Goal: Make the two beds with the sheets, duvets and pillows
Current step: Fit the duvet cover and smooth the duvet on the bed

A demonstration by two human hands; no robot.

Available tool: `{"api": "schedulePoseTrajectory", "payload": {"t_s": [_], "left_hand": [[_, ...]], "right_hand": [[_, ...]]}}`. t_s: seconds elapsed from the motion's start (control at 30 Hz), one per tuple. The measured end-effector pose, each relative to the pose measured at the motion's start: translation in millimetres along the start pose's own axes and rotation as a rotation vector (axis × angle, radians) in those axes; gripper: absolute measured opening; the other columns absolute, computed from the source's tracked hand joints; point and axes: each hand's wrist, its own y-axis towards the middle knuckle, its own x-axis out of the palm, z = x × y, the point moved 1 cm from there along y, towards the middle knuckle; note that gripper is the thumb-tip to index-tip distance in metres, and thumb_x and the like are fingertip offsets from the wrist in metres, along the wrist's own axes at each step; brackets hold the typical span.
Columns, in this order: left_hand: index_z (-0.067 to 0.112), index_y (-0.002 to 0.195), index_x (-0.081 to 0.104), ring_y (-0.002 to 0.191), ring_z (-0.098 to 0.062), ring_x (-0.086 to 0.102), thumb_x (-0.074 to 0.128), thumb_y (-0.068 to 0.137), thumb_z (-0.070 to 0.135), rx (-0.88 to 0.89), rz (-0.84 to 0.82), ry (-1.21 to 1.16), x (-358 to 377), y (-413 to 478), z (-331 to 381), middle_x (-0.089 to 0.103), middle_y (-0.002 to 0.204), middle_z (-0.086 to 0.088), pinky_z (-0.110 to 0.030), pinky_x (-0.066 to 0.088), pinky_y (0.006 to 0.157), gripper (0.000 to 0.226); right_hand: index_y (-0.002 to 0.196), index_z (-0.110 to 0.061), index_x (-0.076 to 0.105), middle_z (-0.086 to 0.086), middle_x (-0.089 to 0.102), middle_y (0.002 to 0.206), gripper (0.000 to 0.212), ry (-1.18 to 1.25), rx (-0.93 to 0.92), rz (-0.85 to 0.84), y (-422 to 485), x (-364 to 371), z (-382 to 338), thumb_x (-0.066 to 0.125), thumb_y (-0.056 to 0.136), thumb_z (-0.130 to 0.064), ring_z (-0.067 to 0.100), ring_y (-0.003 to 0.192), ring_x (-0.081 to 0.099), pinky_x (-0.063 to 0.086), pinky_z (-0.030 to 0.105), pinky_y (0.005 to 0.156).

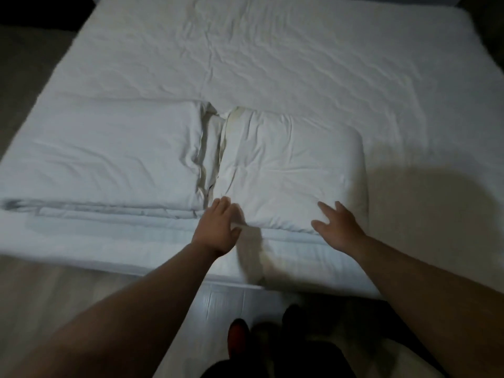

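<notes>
A wide bed with a white duvet (pixel 272 58) spread flat fills the view. Two white pillows lie side by side at the near edge: the left pillow (pixel 103 156) flat, the right pillow (pixel 291 165) puffier with its open end facing the left one. My left hand (pixel 218 230) rests with straight fingers on the near left corner of the right pillow. My right hand (pixel 338 227) lies open on that pillow's near right part, fingers spread.
The mattress front edge (pixel 136 255) runs across below the pillows. Pale floor (pixel 54 296) lies in front of the bed and along its left side. My feet in dark shoes (pixel 240 334) stand close to the bed.
</notes>
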Motion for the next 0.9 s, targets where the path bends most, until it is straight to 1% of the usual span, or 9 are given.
{"api": "schedulePoseTrajectory", "payload": {"t_s": [0.1, 0.17, 0.23, 0.3, 0.4, 0.5, 0.67, 0.8, 0.9], "left_hand": [[0.003, 0.137, 0.05, 0.136, -0.044, 0.038, 0.049, 0.084, 0.05, -0.093, 0.113, 0.092, -17, 14, -5, 0.044, 0.145, -0.026, -0.054, 0.033, 0.112, 0.071], [0.011, 0.143, 0.046, 0.142, -0.041, 0.032, 0.051, 0.085, 0.055, -0.142, 0.186, 0.158, -29, 31, -5, 0.038, 0.151, -0.022, -0.054, 0.028, 0.113, 0.073], [0.015, 0.148, 0.039, 0.144, -0.037, 0.027, 0.052, 0.084, 0.059, -0.2, 0.155, 0.206, -31, 53, -12, 0.031, 0.156, -0.019, -0.052, 0.023, 0.115, 0.079], [0.014, 0.14, 0.048, 0.135, -0.037, 0.039, 0.04, 0.078, 0.07, -0.219, 0.131, 0.2, -31, 72, -21, 0.043, 0.146, -0.018, -0.05, 0.033, 0.11, 0.084], [0.021, 0.105, 0.06, 0.112, -0.03, 0.053, 0.029, 0.071, 0.074, -0.254, 0.059, 0.127, -24, 92, -30, 0.058, 0.112, -0.006, -0.046, 0.043, 0.095, 0.07], [0.02, 0.096, 0.061, 0.1, -0.028, 0.057, 0.037, 0.078, 0.064, -0.23, 0.146, 0.005, -21, 88, -30, 0.058, 0.099, -0.002, -0.043, 0.046, 0.085, 0.053], [0.008, 0.118, 0.061, 0.109, -0.036, 0.056, 0.05, 0.092, 0.039, -0.137, 0.378, 0.009, -37, 65, -51, 0.058, 0.123, -0.014, -0.046, 0.049, 0.089, 0.042], [0.001, 0.128, 0.056, 0.118, -0.042, 0.051, 0.041, 0.091, 0.043, -0.326, 0.477, 0.09, -65, 46, -98, 0.054, 0.132, -0.025, -0.05, 0.044, 0.094, 0.057], [0.0, 0.127, 0.056, 0.114, -0.044, 0.05, 0.039, 0.086, 0.053, -0.645, 0.491, -0.02, -78, 28, -159, 0.054, 0.126, -0.027, -0.052, 0.044, 0.094, 0.069]], "right_hand": [[0.145, -0.014, 0.047, 0.02, 0.035, 0.153, 0.054, 0.078, -0.031, 0.11, 6, -11, -5, 0.058, 0.097, -0.035, 0.034, 0.143, 0.03, 0.024, 0.037, 0.116], [0.142, -0.011, 0.049, 0.022, 0.042, 0.147, 0.054, 0.136, 0.033, 0.177, 21, -21, 1, 0.058, 0.096, -0.037, 0.037, 0.137, 0.038, 0.03, 0.039, 0.114], [0.144, -0.013, 0.047, 0.022, 0.043, 0.146, 0.059, 0.155, 0.106, 0.19, 37, -30, 12, 0.057, 0.094, -0.044, 0.038, 0.134, 0.04, 0.033, 0.04, 0.112], [0.147, -0.016, 0.043, 0.021, 0.04, 0.148, 0.065, 0.121, 0.113, 0.162, 53, -34, 20, 0.059, 0.092, -0.049, 0.038, 0.136, 0.038, 0.033, 0.04, 0.112], [0.151, -0.024, 0.033, 0.017, 0.023, 0.159, 0.071, 0.045, 0.064, 0.158, 69, -36, 12, 0.056, 0.091, -0.055, 0.036, 0.145, 0.024, 0.025, 0.042, 0.117], [0.152, -0.025, 0.034, 0.016, 0.018, 0.162, 0.07, 0.025, -0.087, 0.171, 77, -36, -27, 0.057, 0.092, -0.051, 0.033, 0.148, 0.017, 0.018, 0.038, 0.12], [0.15, -0.026, 0.038, 0.012, 0.022, 0.161, 0.065, 0.004, -0.345, 0.14, 84, -31, -101, 0.057, 0.092, -0.05, 0.029, 0.149, 0.016, 0.012, 0.036, 0.119], [0.15, -0.022, 0.038, 0.009, 0.028, 0.159, 0.067, 0.038, -0.451, 0.108, 85, -22, -159, 0.057, 0.093, -0.05, 0.025, 0.148, 0.019, 0.012, 0.033, 0.119], [0.151, -0.02, 0.036, 0.006, 0.034, 0.155, 0.072, 0.171, -0.518, 0.032, 83, 1, -212, 0.061, 0.091, -0.051, 0.019, 0.144, 0.027, 0.022, 0.029, 0.116]]}}
